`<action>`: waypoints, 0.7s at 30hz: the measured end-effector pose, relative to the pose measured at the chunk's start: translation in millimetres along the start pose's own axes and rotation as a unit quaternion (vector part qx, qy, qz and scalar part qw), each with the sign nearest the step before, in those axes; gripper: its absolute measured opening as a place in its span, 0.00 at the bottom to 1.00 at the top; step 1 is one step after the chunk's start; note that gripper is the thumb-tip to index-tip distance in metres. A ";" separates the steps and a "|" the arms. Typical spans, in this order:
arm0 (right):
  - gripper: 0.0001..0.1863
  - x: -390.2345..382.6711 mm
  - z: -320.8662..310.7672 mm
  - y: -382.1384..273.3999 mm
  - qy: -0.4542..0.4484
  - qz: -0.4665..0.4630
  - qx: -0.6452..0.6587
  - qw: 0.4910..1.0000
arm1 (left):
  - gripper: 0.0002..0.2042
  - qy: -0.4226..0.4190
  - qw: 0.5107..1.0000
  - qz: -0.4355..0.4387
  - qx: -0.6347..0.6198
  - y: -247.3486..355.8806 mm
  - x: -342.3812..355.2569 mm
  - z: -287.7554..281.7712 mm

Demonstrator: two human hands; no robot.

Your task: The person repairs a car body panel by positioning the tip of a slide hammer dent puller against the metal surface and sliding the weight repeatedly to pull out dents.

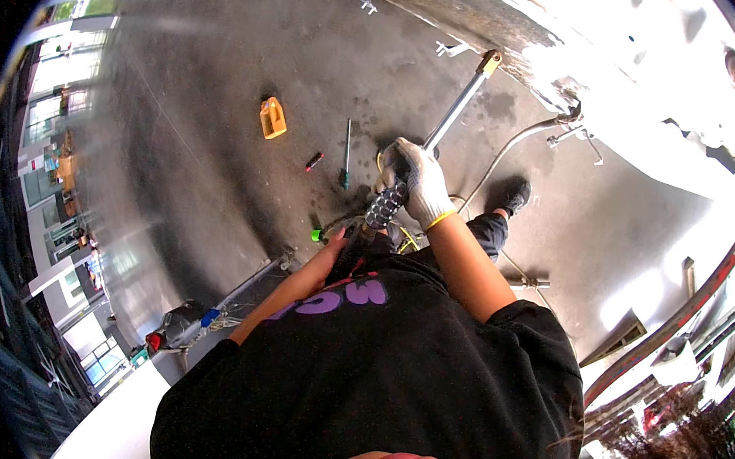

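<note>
My right hand [420, 182], in a whitish knit glove with a yellow cuff, is closed around a long-shafted tool [455, 110]. The tool has a silver shaft, a brass-coloured end and a dark ribbed handle below my glove. Its far end is at the lower edge of a large pale, scuffed metal panel [524, 38]; whether they touch, I cannot tell. My left hand [331, 246] is bare and low by my waist, beside a bright green piece [316, 235] and the tool's lower end. Its fingers are too small and partly hidden to read.
On the grey floor left of the tool lie an orange-yellow container [272, 119], a small red and black item [314, 162] and a long screwdriver [347, 153]. A hose [508, 146] curves from the panel toward my legs. My dark shoe [519, 197] is at the right.
</note>
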State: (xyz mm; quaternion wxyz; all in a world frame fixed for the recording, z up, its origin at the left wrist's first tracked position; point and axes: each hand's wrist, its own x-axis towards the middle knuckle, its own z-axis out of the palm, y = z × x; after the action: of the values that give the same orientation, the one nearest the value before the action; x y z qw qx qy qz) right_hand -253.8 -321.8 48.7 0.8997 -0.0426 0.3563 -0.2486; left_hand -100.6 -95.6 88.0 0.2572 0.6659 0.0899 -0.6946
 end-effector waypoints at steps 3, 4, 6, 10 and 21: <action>0.20 4.4 -2.4 2.1 -0.007 0.004 0.001 1.000 | 0.30 0.001 1.000 -0.003 0.001 3.3 -0.9 3.5; 0.21 5.3 -0.9 1.9 0.006 -0.006 -0.005 1.000 | 0.30 0.003 1.000 -0.003 0.000 4.0 -1.0 4.2; 0.22 5.3 0.1 0.5 0.018 -0.015 -0.012 1.000 | 0.30 0.010 1.000 -0.002 -0.003 5.0 -0.9 5.7; 0.17 -2.2 1.6 15.7 0.021 -0.063 0.002 0.998 | 0.30 0.035 0.998 0.052 -0.014 -9.8 17.3 -5.4; 0.22 52.6 4.1 -140.8 0.049 -0.119 0.009 0.992 | 0.40 0.004 0.991 0.128 -0.038 -98.1 106.4 -106.2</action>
State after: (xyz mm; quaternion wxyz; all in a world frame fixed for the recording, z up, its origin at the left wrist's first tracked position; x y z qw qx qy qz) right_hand -277.0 -470.2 54.8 0.8452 -0.0647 0.3906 -0.3590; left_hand -52.0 12.3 -47.0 0.3688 0.6645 0.0313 -0.6492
